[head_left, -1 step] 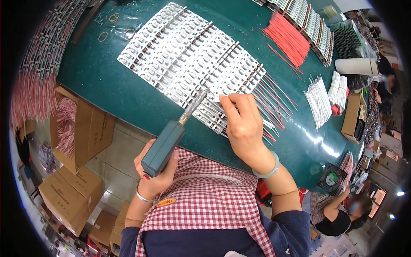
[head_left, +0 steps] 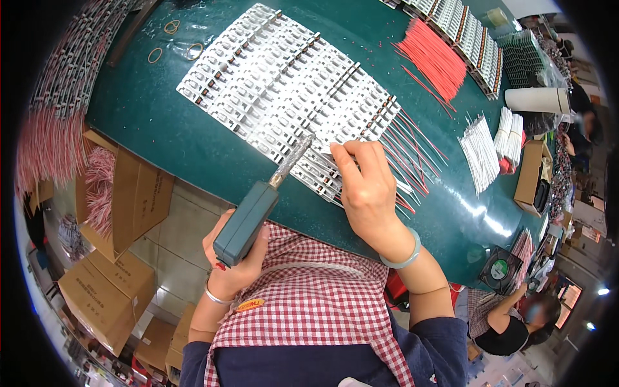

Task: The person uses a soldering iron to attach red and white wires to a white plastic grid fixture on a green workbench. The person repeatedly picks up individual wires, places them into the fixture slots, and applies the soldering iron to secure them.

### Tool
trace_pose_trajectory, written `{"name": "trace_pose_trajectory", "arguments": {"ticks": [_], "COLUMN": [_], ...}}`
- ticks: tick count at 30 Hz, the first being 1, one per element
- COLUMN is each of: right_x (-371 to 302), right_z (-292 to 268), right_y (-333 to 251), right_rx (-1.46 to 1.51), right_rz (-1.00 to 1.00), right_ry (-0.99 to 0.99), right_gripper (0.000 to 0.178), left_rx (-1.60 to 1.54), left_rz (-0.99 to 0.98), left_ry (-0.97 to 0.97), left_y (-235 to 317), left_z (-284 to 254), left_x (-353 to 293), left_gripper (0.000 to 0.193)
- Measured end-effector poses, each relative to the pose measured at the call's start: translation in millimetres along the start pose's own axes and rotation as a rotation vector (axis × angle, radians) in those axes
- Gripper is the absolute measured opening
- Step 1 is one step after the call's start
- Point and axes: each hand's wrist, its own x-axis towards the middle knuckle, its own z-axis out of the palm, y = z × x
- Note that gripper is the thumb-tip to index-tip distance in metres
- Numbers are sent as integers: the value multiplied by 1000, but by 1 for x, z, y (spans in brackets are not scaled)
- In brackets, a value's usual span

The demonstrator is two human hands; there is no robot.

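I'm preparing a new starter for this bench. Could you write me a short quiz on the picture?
1. Which hand grips the green tool?
2. True or false: the pile of red strands lies to the right of the white panel in the picture.
3. The loose wires fanning from the panel's right side are: a) blue and yellow, b) red and white, c) green and black.

Key: 1. The left hand. 2. True. 3. b.
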Motion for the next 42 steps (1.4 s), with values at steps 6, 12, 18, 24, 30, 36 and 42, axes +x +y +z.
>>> {"name": "trace_pose_trajectory", "arguments": {"ticks": [6, 12, 18, 24, 30, 36, 42], "right_x": [1, 2, 2, 1, 10, 11, 11], "right_z": [-1, -3, -2, -7, -9, 9, 12], "right_y": [-1, -2, -1, 1, 10, 16, 15], "right_rx": [-7, -9, -4, 53, 49, 33, 59], "right_rz": [2, 7, 12, 41, 17, -1, 12], "right_ry": [-10, -20, -24, 7, 75, 80, 63], "right_gripper": [37, 38, 39, 41, 39, 38, 37], "left_rx": [42, 14, -25, 2, -16, -42, -33], "left_rz": [41, 29, 30, 23, 43, 28, -12], "left_ry": [-6, 29, 76, 73, 100, 50, 30], "left_y": [-1, -11, -9, -7, -10, -2, 1], "left_z": [0, -2, -5, -7, -3, 1, 2], "left_x": [0, -8, -10, -8, -3, 7, 11], "left_gripper": [20, 23, 26, 27, 27, 27, 26]}}
